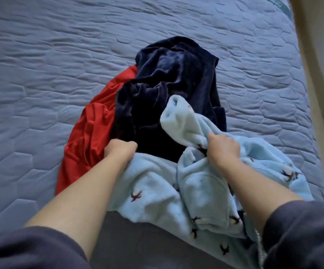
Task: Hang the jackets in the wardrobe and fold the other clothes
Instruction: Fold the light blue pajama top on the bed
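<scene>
Two dark grey sleeves, left (31,249) and right (303,235), sat pushed up above bare forearms at the lower edge of the view.

The light-blue fleece garment (157,191) lay bunched on the near edge of the quilted blue-grey bedspread (60,45). Its surface was soft and napped, and it was printed with small dark bird-like figures. A thick rolled fold stood up at its far end. A white braided cord (259,247) hung by its near right part.

The left hand (120,150) was at the fleece garment's far left edge. Its fingers were curled into a fist round that edge, and the fingertips were hidden under the hand. The right hand (222,147) was at the base of the rolled fold. Its fingers were pressed together and curled over a bunch of fleece, with cloth rising on both sides of the knuckles.

Beyond the fleece garment and touching it lay a crumpled navy garment (176,78) with a velvety sheen and deep folds. To the far left of the fleece garment, partly under the navy one, lay a smooth, thin red garment (91,133). The bedspread carried stitched hexagonal cells. A beige strip (322,55) ran along its right side.
</scene>
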`<control>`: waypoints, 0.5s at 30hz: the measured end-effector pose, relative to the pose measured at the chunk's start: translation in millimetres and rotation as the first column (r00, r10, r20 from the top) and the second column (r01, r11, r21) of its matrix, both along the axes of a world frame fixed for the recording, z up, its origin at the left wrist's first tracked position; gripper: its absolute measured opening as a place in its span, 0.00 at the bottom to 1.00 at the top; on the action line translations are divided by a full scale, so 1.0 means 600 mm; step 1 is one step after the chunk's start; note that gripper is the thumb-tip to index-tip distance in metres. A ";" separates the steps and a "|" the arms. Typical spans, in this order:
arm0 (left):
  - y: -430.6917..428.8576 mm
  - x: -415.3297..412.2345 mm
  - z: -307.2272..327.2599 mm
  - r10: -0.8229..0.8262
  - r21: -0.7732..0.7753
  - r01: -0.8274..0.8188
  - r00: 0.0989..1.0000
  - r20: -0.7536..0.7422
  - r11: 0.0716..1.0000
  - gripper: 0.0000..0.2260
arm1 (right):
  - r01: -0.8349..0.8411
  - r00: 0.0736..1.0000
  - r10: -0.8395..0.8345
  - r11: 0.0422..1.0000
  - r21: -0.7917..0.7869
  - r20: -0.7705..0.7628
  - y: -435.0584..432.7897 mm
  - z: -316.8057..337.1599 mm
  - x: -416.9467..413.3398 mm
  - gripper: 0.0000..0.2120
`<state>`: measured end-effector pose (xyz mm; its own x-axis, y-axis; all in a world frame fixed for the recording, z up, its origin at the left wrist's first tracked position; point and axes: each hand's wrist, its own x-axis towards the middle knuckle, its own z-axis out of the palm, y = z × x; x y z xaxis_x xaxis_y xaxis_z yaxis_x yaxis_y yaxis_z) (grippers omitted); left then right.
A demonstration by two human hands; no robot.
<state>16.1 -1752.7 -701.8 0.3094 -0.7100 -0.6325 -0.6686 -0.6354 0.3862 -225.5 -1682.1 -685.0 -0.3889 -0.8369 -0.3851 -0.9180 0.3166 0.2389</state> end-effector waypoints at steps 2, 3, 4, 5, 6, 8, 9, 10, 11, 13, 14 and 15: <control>-0.031 0.056 0.024 0.128 -0.157 -0.118 0.990 0.052 0.980 0.17 | 0.179 0.975 -0.134 0.944 0.277 -0.175 0.002 0.024 -0.016 0.16; -0.043 0.081 0.030 0.129 -0.198 -0.111 0.988 0.085 0.974 0.16 | 0.265 0.955 -0.186 0.886 0.380 -0.232 -0.001 0.035 -0.015 0.18; -0.051 0.102 0.033 0.107 -0.216 -0.073 0.983 0.147 0.974 0.16 | 0.310 0.943 -0.218 0.848 0.429 -0.251 -0.005 0.042 -0.007 0.21; -0.052 0.116 0.034 0.065 -0.205 -0.015 0.969 0.237 0.979 0.17 | 0.314 0.946 -0.238 0.849 0.426 -0.223 -0.010 0.048 0.005 0.24; -0.049 0.126 0.030 -0.002 -0.168 0.061 0.944 0.329 0.984 0.17 | 0.273 0.962 -0.243 0.890 0.365 -0.128 -0.018 0.047 0.018 0.28; -0.036 0.140 0.010 -0.130 -0.108 0.180 0.922 0.365 0.978 0.17 | 0.223 0.945 -0.235 0.972 0.077 0.229 -0.043 0.042 0.052 0.29; -0.033 0.144 -0.005 -0.182 -0.096 0.220 0.935 0.303 0.971 0.16 | 0.279 0.872 -0.207 0.955 -0.103 0.443 -0.060 0.041 0.069 0.26; -0.033 0.148 -0.018 -0.244 -0.088 0.270 0.943 0.227 0.959 0.16 | 0.381 0.772 -0.168 0.894 -0.234 0.613 -0.079 0.038 0.084 0.24; -0.035 0.151 -0.030 -0.309 -0.078 0.325 0.935 0.172 0.942 0.15 | 0.472 0.677 -0.122 0.829 -0.301 0.726 -0.098 0.030 0.096 0.23; -0.042 0.159 -0.049 -0.358 -0.085 0.375 0.918 0.168 0.923 0.13 | 0.506 0.608 -0.149 0.830 -0.236 0.780 -0.132 0.005 0.103 0.26; -0.045 0.164 -0.054 -0.343 -0.096 0.366 0.919 0.196 0.926 0.13 | 0.466 0.648 -0.249 0.877 -0.116 0.720 -0.143 -0.015 0.101 0.30; -0.046 0.169 -0.059 -0.318 -0.111 0.348 0.922 0.218 0.931 0.13 | 0.435 0.711 -0.378 0.899 0.052 0.593 -0.147 -0.034 0.098 0.34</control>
<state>117.6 -1780.2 -737.3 0.1446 -0.8726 -0.4665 -0.9026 -0.3095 0.2993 -166.6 -1770.5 -705.1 -0.4274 -0.6903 -0.5838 -0.6471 0.6845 -0.3357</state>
